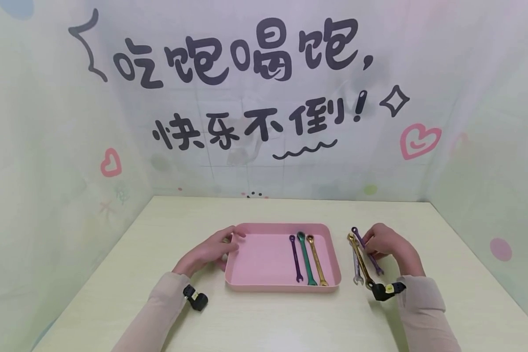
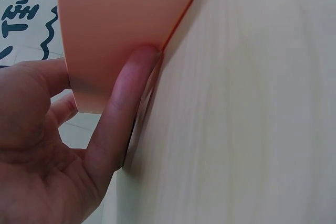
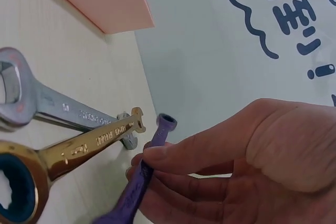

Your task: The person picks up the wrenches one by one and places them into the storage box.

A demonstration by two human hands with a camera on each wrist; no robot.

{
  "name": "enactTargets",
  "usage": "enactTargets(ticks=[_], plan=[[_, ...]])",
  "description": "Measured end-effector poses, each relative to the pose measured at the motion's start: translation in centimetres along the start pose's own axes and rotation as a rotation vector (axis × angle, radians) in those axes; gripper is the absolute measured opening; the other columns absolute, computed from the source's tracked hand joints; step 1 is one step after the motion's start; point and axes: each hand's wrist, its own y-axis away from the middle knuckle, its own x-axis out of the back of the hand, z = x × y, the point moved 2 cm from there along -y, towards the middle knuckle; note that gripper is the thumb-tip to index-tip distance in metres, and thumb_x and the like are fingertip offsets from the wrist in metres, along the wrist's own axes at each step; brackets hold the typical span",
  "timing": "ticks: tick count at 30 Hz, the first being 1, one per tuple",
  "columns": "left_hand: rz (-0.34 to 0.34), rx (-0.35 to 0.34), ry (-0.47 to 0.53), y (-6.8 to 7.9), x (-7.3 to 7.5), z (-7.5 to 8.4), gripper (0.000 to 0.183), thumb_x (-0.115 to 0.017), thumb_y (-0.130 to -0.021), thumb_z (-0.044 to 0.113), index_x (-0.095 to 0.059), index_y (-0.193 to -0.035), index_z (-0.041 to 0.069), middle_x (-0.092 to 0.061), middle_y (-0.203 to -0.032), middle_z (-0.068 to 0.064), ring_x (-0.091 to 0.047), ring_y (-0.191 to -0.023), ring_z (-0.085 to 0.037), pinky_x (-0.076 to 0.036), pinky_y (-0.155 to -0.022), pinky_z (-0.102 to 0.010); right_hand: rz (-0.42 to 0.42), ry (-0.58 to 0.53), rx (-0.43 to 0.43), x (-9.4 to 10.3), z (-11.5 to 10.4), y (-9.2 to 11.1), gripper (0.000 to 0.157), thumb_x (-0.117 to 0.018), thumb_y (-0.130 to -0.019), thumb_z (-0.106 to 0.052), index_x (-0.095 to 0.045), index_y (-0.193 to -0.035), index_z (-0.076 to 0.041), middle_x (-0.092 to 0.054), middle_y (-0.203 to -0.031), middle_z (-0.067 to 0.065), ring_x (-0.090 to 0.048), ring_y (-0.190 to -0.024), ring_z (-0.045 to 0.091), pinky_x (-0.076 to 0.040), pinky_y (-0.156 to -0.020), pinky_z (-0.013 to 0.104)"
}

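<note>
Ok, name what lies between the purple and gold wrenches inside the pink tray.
The green wrench lies between the purple wrench and the gold wrench in the pink tray; the head view shows it.

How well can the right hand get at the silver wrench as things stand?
Probably not freely: the right hand pinches a purple wrench, and a gold wrench seems to lie partly over the silver wrench.
</note>
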Motion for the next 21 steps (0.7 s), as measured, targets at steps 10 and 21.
enactTargets(ticks=[10, 21], plan=[[-0.002, 0.006, -0.018, 0.0, 0.0, 0.1, 0.036, -0.055, -0.102, 0.013, -0.056, -0.137, 0.017, -0.051, -0.12, -0.018, -0.066, -0.081, -0.023, -0.061, -0.055, -0.035, 0.034, -0.1, -0.004, 0.4, -0.7, 0.7, 0.028, -0.062, -0.088, 0.003, -0.061, -0.112, 0.016, -0.065, -0.092, 0.015, -0.066, -0.076, 0.018, -0.064, -0.072, 0.037], [-0.011, -0.006, -0.007, 0.0, 0.1, 0.0, 0.036, -0.056, -0.101, 0.013, -0.055, -0.137, 0.015, -0.054, -0.128, -0.02, -0.069, -0.086, -0.023, -0.062, -0.057, -0.036, 0.034, -0.139, 0.057, 0.6, -1.5, 0.6, 0.034, -0.061, -0.093, -0.002, -0.055, -0.121, 0.016, -0.067, -0.099, 0.02, -0.068, -0.08, 0.019, -0.066, -0.077, 0.043]])
